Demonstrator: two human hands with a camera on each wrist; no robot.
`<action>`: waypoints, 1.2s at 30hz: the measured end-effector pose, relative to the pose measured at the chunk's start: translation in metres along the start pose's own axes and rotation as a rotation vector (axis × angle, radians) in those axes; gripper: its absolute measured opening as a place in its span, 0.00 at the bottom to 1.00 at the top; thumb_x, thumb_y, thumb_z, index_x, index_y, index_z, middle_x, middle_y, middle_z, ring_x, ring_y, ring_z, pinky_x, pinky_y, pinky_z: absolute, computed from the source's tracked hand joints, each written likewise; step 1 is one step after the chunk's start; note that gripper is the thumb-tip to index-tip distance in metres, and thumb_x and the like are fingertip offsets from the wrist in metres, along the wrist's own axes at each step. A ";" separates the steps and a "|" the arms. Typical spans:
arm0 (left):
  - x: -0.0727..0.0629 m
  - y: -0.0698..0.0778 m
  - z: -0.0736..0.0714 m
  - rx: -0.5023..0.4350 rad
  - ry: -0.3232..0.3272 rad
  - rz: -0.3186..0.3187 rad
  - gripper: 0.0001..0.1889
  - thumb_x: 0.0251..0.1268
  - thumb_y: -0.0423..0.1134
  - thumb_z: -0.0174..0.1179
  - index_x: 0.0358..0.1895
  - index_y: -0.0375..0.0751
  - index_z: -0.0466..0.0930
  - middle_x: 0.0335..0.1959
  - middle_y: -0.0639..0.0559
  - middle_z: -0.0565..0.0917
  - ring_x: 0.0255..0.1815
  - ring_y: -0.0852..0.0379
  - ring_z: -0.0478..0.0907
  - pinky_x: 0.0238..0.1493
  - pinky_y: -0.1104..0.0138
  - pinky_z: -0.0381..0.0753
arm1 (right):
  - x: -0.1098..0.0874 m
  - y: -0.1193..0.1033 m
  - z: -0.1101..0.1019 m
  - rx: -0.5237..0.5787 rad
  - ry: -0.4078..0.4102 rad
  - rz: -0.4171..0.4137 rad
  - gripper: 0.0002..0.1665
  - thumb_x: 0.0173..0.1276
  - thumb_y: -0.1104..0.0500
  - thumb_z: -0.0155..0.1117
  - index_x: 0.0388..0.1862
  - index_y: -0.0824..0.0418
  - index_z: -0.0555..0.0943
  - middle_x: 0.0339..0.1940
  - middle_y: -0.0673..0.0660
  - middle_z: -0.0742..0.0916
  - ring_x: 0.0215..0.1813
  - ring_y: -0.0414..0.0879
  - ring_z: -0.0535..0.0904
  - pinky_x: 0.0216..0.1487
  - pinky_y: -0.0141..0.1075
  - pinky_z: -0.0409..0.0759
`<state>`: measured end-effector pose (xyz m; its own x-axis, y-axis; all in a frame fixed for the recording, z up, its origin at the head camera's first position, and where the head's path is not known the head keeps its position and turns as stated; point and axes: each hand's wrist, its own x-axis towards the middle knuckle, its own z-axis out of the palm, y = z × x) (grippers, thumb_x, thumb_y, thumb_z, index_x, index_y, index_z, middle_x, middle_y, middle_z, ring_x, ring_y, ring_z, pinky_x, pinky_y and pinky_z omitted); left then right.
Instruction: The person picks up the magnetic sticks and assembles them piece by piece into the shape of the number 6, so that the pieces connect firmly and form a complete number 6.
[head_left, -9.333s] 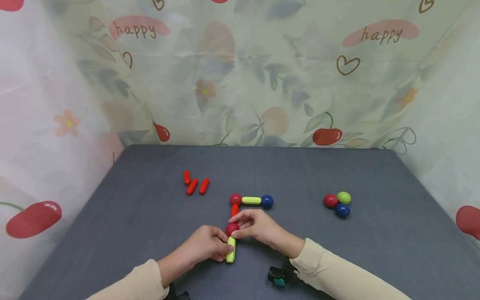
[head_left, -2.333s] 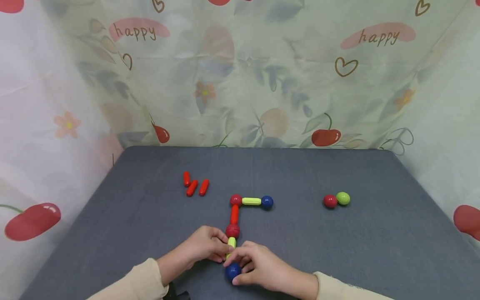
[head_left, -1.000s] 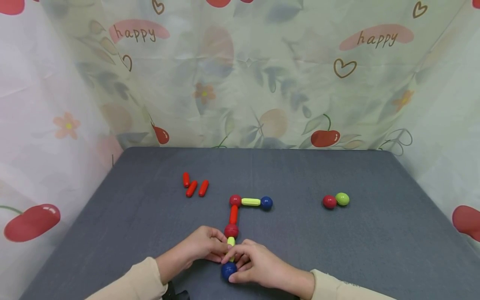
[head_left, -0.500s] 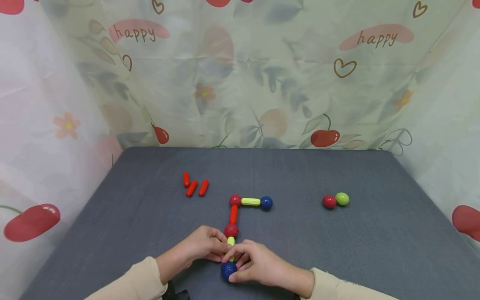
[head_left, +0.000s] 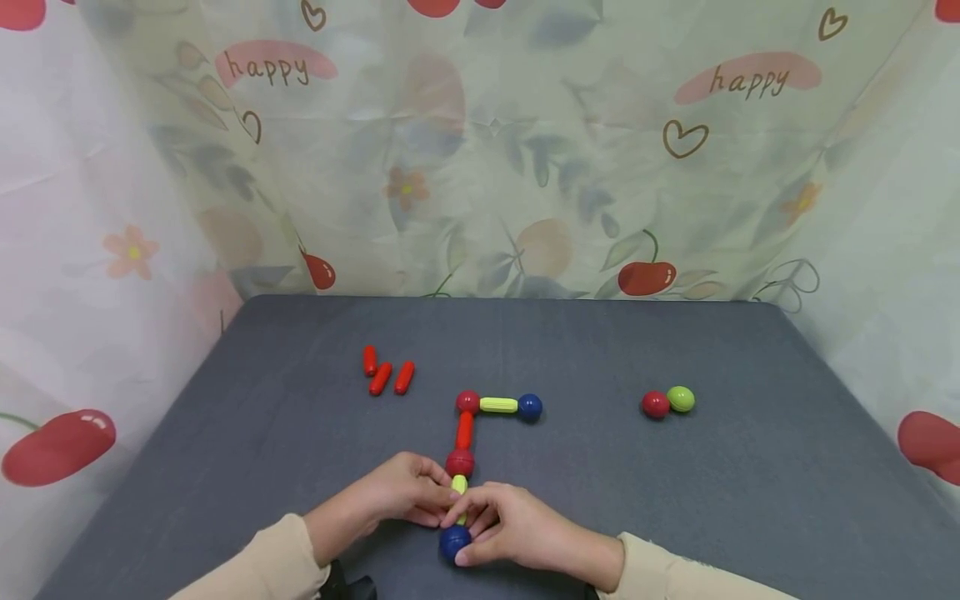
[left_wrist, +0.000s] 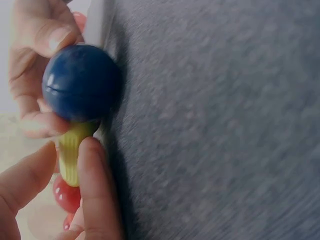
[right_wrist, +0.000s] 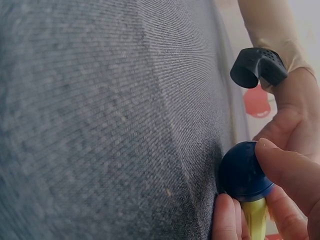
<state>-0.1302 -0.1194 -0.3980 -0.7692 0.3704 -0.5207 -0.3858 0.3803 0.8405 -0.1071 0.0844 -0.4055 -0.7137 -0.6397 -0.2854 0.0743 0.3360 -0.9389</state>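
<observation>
My left hand pinches a yellow-green ridged rod between thumb and fingers. At the rod's near end, my right hand grips a dark blue ball; the left wrist view shows ball and rod meeting. The rod's far end joins a red ball. From there a red rod runs to another red ball. A second yellow-green rod extends rightward from that one to another blue ball. Fingers cover part of the near yellow-green rod in the head view.
Several loose red rods lie back left on the dark grey table. Toward the right sit a loose red ball and a green ball, side by side. A printed curtain surrounds the table's back and sides.
Since the oldest frame, my right hand has left the middle red ball and brought a blue ball from the right-hand group to the near rod's end. Over the last second both hands barely move.
</observation>
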 end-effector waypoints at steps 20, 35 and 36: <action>0.001 0.027 -0.077 0.068 0.516 0.169 0.18 0.67 0.38 0.60 0.55 0.31 0.76 0.47 0.40 0.82 0.44 0.48 0.80 0.44 0.60 0.82 | 0.002 -0.001 -0.002 -0.024 -0.006 0.048 0.15 0.56 0.64 0.75 0.42 0.52 0.85 0.39 0.50 0.83 0.40 0.45 0.78 0.42 0.33 0.82; 0.034 0.023 -0.111 0.242 0.616 0.091 0.18 0.64 0.40 0.62 0.54 0.38 0.75 0.41 0.44 0.82 0.39 0.48 0.77 0.34 0.65 0.74 | 0.003 0.000 -0.003 -0.023 -0.031 0.022 0.15 0.56 0.64 0.74 0.43 0.53 0.85 0.37 0.49 0.83 0.38 0.43 0.78 0.40 0.31 0.81; 0.035 0.023 -0.111 0.239 0.618 0.087 0.18 0.64 0.40 0.62 0.54 0.38 0.75 0.40 0.45 0.82 0.38 0.49 0.77 0.33 0.65 0.74 | 0.003 0.001 -0.003 -0.021 -0.033 0.018 0.15 0.56 0.64 0.74 0.43 0.53 0.85 0.37 0.49 0.83 0.38 0.43 0.78 0.40 0.31 0.81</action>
<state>-0.2230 -0.1917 -0.3802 -0.9703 -0.1180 -0.2112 -0.2401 0.5749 0.7822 -0.1112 0.0844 -0.4065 -0.6887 -0.6560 -0.3090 0.0725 0.3617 -0.9295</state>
